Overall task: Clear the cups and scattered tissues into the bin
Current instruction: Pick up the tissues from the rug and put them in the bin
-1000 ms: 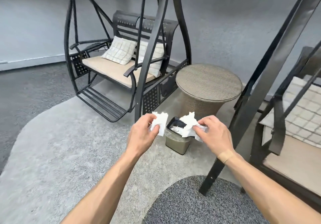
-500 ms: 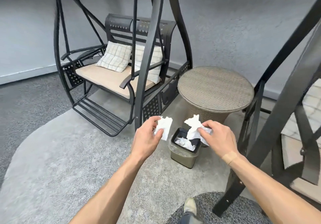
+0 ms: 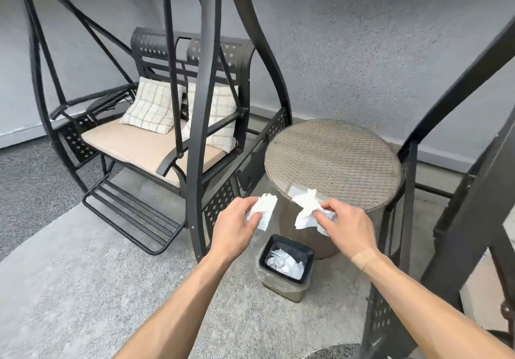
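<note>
At 10 o'clock, a big black swing seat (image 3: 156,141) with 2 checked pillows (image 3: 152,107) stands on the gray carpet, and a round woven table (image 3: 333,160) sits at 2 o'clock. Below the table, near 6 o'clock, a small bin (image 3: 285,268) on the floor has white tissues inside. Just above it, the left hand (image 3: 237,227) pinches 1 tissue (image 3: 264,211) and the right hand (image 3: 348,227) pinches another tissue (image 3: 306,209), fingers curled around both.
</note>
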Motion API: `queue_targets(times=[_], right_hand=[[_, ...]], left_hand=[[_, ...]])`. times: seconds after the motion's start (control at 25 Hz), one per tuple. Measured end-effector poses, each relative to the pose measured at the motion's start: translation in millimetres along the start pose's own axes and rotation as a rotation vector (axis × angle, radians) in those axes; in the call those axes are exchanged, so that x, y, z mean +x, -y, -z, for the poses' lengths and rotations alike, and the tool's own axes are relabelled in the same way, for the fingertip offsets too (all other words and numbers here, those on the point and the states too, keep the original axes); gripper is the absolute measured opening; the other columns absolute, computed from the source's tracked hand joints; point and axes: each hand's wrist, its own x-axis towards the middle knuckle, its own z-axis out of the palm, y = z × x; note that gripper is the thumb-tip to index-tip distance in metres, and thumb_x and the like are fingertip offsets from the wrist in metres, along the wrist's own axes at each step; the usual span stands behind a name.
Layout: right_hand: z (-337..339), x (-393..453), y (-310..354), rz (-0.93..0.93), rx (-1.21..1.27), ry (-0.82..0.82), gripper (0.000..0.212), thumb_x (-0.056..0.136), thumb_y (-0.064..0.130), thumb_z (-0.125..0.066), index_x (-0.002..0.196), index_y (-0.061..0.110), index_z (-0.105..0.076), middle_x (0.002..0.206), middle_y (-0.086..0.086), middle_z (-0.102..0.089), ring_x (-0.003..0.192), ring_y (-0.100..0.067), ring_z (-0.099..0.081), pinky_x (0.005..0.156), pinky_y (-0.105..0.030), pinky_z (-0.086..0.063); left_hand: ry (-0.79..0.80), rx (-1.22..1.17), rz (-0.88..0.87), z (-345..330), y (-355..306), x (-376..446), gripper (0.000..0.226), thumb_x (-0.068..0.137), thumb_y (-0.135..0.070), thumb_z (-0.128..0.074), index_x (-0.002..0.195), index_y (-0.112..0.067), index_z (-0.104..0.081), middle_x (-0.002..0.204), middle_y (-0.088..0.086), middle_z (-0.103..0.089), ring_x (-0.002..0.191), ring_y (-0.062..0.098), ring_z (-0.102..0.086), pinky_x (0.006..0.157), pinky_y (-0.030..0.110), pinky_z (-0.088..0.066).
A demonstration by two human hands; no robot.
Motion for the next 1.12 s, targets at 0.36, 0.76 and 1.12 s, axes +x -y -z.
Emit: queue_targets(times=[0.36, 0.76, 1.12], right_hand=[[-46.6, 76.1, -13.7, -0.168, -0.046, -0.062, 0.024, 0.084, 0.045, -0.065, 0.098, 0.027, -0.07, 0.085, 0.005, -0.073, 0.079, -0.02, -0.067, 0.066, -0.03, -0.048], [-112.0, 88.6, -23.5, -0.392, -0.141, -0.041, 0.027, 0.087, 0.046, -0.061, 0.102, 0.024, -0.068, 0.101, 0.004, -0.072, 0.082, -0.018, -0.068, 0.069, -0.032, -0.052], [-215.0, 64.6, -114.5, -0.494, -0.025, 0.139, 0.031, 0.092, 0.049, -0.052, 0.108, 0.024, -0.062, 0.11, 0.002, -0.07, 0.076, -0.018, -0.069, 0.075, -0.042, -0.056]], left_hand=[[0.174, 0.002, -0.165, -36.9, 27.7, 124.3, 0.027, 0.093, -0.026, -0.06, 0.118, -0.018, -0.066, 0.105, -0.005, -0.061, 0.094, 0.011, -0.058, 0.084, 0.03, -0.045], [0.368, -0.029, -0.288, -77.9, 74.9, 201.9, 0.027, 0.095, -0.025, -0.058, 0.119, -0.016, -0.065, 0.103, -0.008, -0.056, 0.087, 0.005, -0.054, 0.078, 0.027, -0.045], [0.543, 0.045, -0.142, -192.2, 137.0, 175.7, 0.027, 0.097, -0.027, -0.055, 0.121, -0.015, -0.061, 0.102, -0.004, -0.052, 0.078, 0.007, -0.052, 0.069, 0.025, -0.044]])
